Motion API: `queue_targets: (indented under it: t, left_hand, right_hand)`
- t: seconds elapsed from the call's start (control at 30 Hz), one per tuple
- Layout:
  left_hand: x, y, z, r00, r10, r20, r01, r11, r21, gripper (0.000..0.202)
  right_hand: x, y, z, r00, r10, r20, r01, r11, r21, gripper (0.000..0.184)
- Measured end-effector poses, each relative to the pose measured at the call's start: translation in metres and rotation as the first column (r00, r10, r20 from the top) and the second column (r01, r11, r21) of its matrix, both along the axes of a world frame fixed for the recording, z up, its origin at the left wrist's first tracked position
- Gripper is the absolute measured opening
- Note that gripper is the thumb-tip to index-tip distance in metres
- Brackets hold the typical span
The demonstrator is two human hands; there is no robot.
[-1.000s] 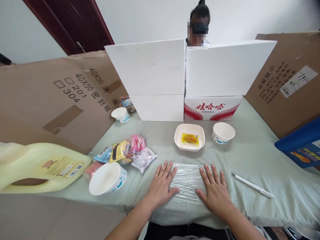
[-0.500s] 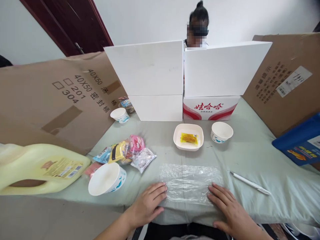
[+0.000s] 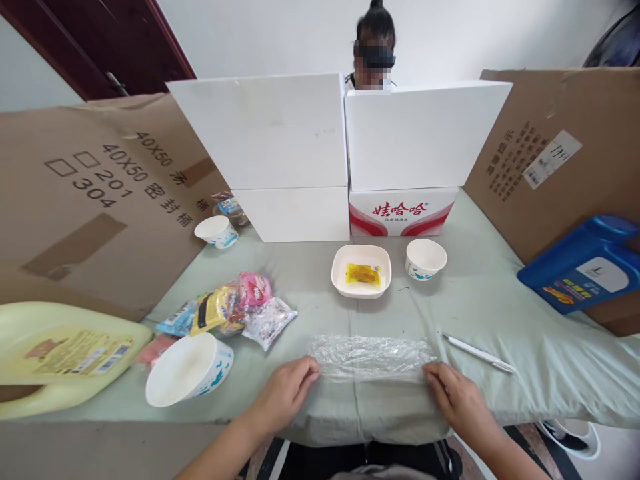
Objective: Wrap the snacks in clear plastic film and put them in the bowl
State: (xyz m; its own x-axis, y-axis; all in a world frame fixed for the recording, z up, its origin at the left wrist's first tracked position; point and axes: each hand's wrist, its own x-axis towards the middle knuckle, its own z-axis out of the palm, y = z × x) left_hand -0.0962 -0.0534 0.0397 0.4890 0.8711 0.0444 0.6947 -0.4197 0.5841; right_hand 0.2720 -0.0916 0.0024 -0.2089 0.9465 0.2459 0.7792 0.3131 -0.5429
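Observation:
A clear, crinkled plastic bag point(image 3: 373, 359) lies on the green tablecloth, now a narrow strip running left to right. My left hand point(image 3: 289, 388) is closed, thumb and fingers pinched at the bag's left near corner. At the right near corner my right hand point(image 3: 456, 392) pinches the bag in the same way. Beyond the bag, a cream tray point(image 3: 340, 285) holds a small yellow packet point(image 3: 363, 273). A white pen point(image 3: 479, 352) rests just right of the bag.
Left stand a paper bowl point(image 3: 217, 373), several snack packets point(image 3: 213, 310) and a pale yellow jug point(image 3: 65, 360). Another paper bowl point(image 3: 426, 259) and a blue bottle point(image 3: 585, 267) are on the right. White boxes point(image 3: 290, 213) and cardboard point(image 3: 90, 200) surround the table; a person sits behind.
The bag has gone from a wide flat sheet to a narrower strip, its near edge brought away from me. Both hands went from lying flat to pinching its corners. The view has shifted right.

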Motion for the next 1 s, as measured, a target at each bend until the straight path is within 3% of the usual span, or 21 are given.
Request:
queue_targets:
  t: [0.17,0.3,0.4,0.5,0.6,0.7,0.8,0.87,1.0]
  left_hand:
    - [0.018,0.032,-0.010,0.956,0.200,-0.213,-0.171,0.974,0.147,0.018]
    - [0.028,0.047,-0.031,0.882,0.273,-0.384,-0.179,0.948,0.263,0.019]
    - [0.029,0.049,-0.038,0.866,0.277,-0.417,-0.154,0.940,0.305,0.021]
    - [0.029,0.048,-0.029,0.881,0.293,-0.371,-0.144,0.914,0.379,0.021]
    - [0.039,0.043,-0.011,0.901,0.344,-0.265,-0.174,0.845,0.505,0.023]
    - [0.061,0.035,-0.007,0.965,0.182,-0.190,-0.063,0.861,0.505,0.026]
    - [0.078,0.025,-0.023,0.968,-0.077,-0.237,0.171,0.898,0.406,0.045]
    - [0.076,0.021,-0.039,0.948,-0.114,-0.298,0.223,0.903,0.367,0.068]
    - [0.052,0.020,-0.057,0.932,-0.017,-0.362,0.154,0.923,0.353,0.084]
  right_hand:
    - [-0.011,0.028,-0.007,0.969,-0.170,0.177,0.174,0.985,-0.008,0.033]
    - [-0.018,0.034,-0.012,0.917,-0.217,0.335,0.211,0.976,0.056,0.035]
    - [-0.018,0.034,-0.013,0.885,-0.250,0.393,0.222,0.968,0.117,0.035]
    - [-0.016,0.034,-0.006,0.869,-0.312,0.383,0.237,0.944,0.231,0.034]
    - [-0.023,0.034,0.006,0.891,-0.332,0.310,0.220,0.912,0.345,0.032]
    - [-0.045,0.032,0.010,0.935,-0.090,0.344,-0.030,0.944,0.327,0.034]
    - [-0.063,0.032,0.000,0.878,0.163,0.451,-0.273,0.943,0.191,0.069]
    - [-0.061,0.031,-0.010,0.860,0.174,0.480,-0.264,0.956,0.126,0.088]
    - [-0.029,0.022,-0.020,0.867,0.038,0.496,-0.099,0.991,0.096,0.094]
